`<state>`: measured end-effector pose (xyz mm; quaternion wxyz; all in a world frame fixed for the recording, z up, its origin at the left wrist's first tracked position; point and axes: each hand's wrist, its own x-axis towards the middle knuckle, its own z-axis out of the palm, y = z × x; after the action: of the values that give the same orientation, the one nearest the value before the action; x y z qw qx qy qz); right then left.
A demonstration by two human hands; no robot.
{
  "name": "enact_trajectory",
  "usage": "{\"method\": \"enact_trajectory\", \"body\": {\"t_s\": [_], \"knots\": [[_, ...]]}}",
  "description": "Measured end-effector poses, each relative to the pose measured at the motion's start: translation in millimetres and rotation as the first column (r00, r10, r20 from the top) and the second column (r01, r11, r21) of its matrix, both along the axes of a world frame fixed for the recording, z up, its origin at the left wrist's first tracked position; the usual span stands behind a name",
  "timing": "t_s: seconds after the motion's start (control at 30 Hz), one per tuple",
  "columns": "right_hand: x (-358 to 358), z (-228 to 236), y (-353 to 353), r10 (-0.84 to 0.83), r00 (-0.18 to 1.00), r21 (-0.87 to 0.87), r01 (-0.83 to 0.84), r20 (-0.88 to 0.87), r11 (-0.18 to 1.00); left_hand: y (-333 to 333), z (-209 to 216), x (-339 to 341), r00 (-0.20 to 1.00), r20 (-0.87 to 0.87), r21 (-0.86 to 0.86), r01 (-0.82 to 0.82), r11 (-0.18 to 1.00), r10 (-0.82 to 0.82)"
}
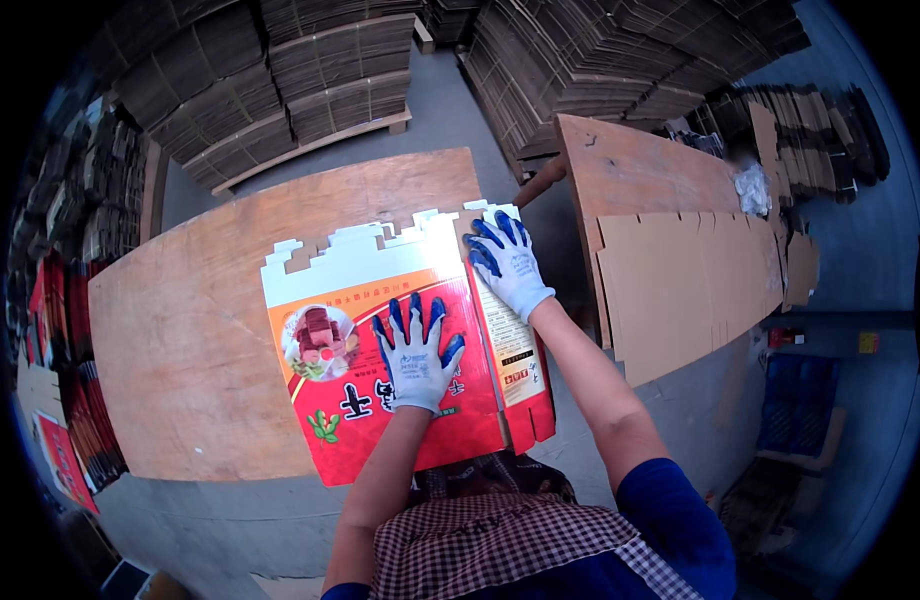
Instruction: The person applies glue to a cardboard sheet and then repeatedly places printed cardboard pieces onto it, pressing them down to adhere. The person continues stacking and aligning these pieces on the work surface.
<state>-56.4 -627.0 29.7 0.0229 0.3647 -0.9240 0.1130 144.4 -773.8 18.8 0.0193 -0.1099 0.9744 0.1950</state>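
Note:
A flattened printed carton [380,275], red and yellow with a food picture and white notched flaps along its far edge, lies at the right end of a wooden table. My left hand [415,360], in a white glove with blue fingertips, rests flat on its red face, fingers spread. Wearing a matching glove, my right hand [507,262] lies on the far right part of the carton, by the narrow side panel, its fingers stretched out. Neither hand grips anything. Whether more cartons lie underneath, I cannot tell.
The wooden table [190,350] extends to the left. Across a gap on the right, a second wooden table [620,165] bears a plain brown cardboard sheet [670,290]. Strapped cardboard stacks [340,75] stand on pallets behind. Red cartons [98,415] are piled at the far left.

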Motion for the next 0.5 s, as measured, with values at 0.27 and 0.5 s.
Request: {"method": "enact_trajectory", "body": {"t_s": [0.27,0.5], "knots": [[7.5,1.4,-5.5,-0.017,1.0,0.037,0.017,-0.006,0.999,-1.3,0.4,0.3,0.999,0.037,0.017,0.003,1.0,-0.003],[25.2,-12.7,-27.1,-0.143,0.98,0.143,0.163,-0.14,0.976,-0.9,1.9,-2.3,1.0,-0.018,0.034,0.012,0.999,-0.011]]}}
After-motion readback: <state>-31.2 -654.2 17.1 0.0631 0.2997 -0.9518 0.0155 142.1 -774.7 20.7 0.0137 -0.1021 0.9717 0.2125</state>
